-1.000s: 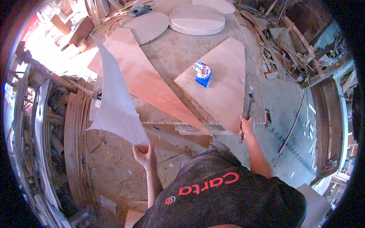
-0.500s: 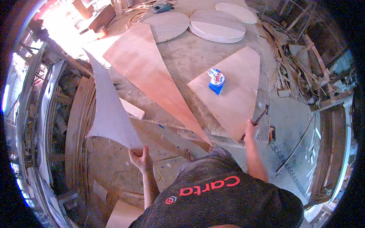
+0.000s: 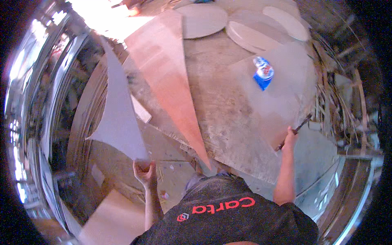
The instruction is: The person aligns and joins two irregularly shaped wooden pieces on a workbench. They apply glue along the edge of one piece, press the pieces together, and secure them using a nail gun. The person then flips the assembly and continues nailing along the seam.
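- left hand pinches the lower corner of a thin pale grey triangular sheet; fingers closed on that corner, the sheet standing upright above them with its long point reaching far up and away from the fingertips.
- against the pictures half a second and a second back, the sheet now stands further out to the person's left, and more of the workbench shows between it and the bench edge; judged: it is being carried clear of the bench.
- right hand is wrapped round a slim dark hand tool, fingers shut on its shaft; the tool tip points up and away from the knuckles. it sat near the same bench edge in the earlier views, so little change there.
- just inboard of the left fingers, apart from them: a long reddish-brown plywood wedge lying flat, its sharp tip pointing toward the person's body.
- just beyond the right fingertips: a pale tan plywood panel with a blue and white packet on it, well clear of the tool.
- far from both hands, at the bench's back: round pale discs.
- room: open floor below and left of the left hand; curved timber strips stand outboard of the sheet's free edge, close, so that side is tight. motion blur hides finer detail.
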`<control>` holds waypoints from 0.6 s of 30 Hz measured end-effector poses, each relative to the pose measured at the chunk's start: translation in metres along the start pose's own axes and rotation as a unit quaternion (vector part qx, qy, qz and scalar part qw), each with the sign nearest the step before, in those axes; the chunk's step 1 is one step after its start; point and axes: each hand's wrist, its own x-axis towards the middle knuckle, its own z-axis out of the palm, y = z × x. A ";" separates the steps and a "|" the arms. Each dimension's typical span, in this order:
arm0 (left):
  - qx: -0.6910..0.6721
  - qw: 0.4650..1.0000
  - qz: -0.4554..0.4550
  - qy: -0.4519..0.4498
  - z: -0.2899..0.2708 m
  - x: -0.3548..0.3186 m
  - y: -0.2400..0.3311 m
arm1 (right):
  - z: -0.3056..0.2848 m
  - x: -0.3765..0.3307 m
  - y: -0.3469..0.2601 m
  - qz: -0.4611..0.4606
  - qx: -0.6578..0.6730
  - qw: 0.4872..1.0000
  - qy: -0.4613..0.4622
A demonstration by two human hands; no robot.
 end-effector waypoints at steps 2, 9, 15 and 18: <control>0.038 0.999 0.014 -0.002 -0.013 -0.014 -0.010 | 0.036 0.050 0.007 -0.020 0.006 1.000 -0.022; 0.096 0.985 0.046 0.134 -0.051 -0.062 0.026 | 0.157 0.175 0.019 0.018 0.073 0.983 -0.168; 0.129 0.969 -0.007 0.211 -0.045 -0.104 0.081 | 0.248 0.196 -0.019 -0.021 0.001 0.950 -0.311; 0.076 0.966 -0.012 0.245 -0.037 -0.127 0.101 | 0.317 0.157 -0.029 -0.083 -0.084 0.922 -0.368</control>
